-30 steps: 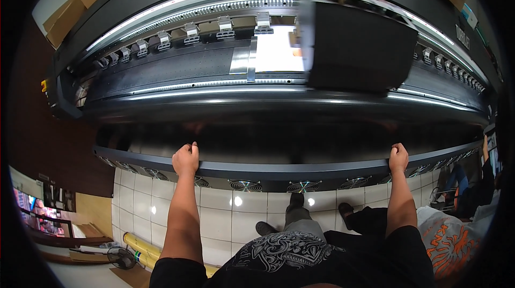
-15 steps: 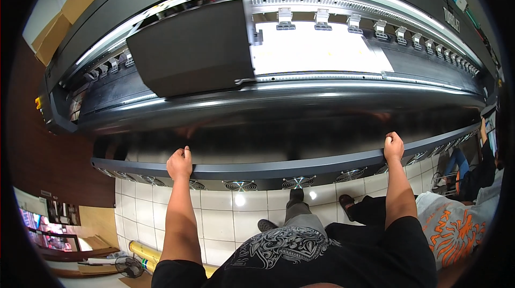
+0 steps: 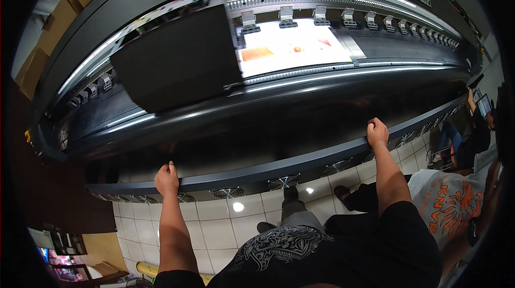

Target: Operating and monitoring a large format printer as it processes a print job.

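My left hand (image 3: 167, 178) is closed over the dark front bar (image 3: 279, 165) of a wide-format printer, fingers wrapped round its top edge. Farther right, my right hand (image 3: 377, 131) grips the same bar, its fingers curled tight. Small round fan grilles (image 3: 283, 181) line the bar's front face. Beyond it, the printer's smooth black curved panel (image 3: 300, 111) slopes upward. A big black print carriage (image 3: 177, 57) stands over the bed on the left. Beside it lies a white sheet (image 3: 316, 54) with orange printed patches, brightly lit, under several pinch rollers (image 3: 287, 17).
Cardboard boxes (image 3: 61, 19) lean at the far left. At right, a person in a grey shirt (image 3: 448, 202) stands close to me. Another person's hand (image 3: 471, 100) touches the bar's far right end. White floor tiles (image 3: 214, 234) and a yellow roll (image 3: 147, 270) are below.
The view has shifted, so the printer sits tilted lower at left. The carriage is nearer the first roller on its right. Orange patches now show on the sheet. Both hands keep their grip.
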Motion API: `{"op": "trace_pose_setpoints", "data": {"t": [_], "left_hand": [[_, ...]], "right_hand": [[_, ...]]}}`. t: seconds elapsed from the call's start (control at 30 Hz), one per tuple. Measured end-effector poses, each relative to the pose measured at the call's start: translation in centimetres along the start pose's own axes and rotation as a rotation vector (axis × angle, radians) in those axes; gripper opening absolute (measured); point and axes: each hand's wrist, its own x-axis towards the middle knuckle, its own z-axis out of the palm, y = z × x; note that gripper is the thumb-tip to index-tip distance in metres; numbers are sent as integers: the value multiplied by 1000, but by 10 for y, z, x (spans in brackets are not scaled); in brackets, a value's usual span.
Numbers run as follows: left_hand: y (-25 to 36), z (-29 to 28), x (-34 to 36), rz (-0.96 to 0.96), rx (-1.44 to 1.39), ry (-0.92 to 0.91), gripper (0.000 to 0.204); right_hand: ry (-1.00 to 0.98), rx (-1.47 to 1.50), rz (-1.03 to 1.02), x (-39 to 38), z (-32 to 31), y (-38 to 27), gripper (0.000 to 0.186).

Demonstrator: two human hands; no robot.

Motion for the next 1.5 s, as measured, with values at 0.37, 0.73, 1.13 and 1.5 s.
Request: {"op": "trace_pose_setpoints", "data": {"t": [0.37,0.73,1.13,1.5], "left_hand": [[-5,1,0,24,50,-5,46],[-1,-3,3,38,91,-92,46],[4,-8,2,29,62,-129,41],[2,-8,2,29,58,-124,42]], "right_hand": [[7,16,12,-4,-3,-1,22],[2,28,-15,0,-2,0,22],[9,18,-14,0,0,3,22],[8,20,-14,-3,-2,0,22]]}}
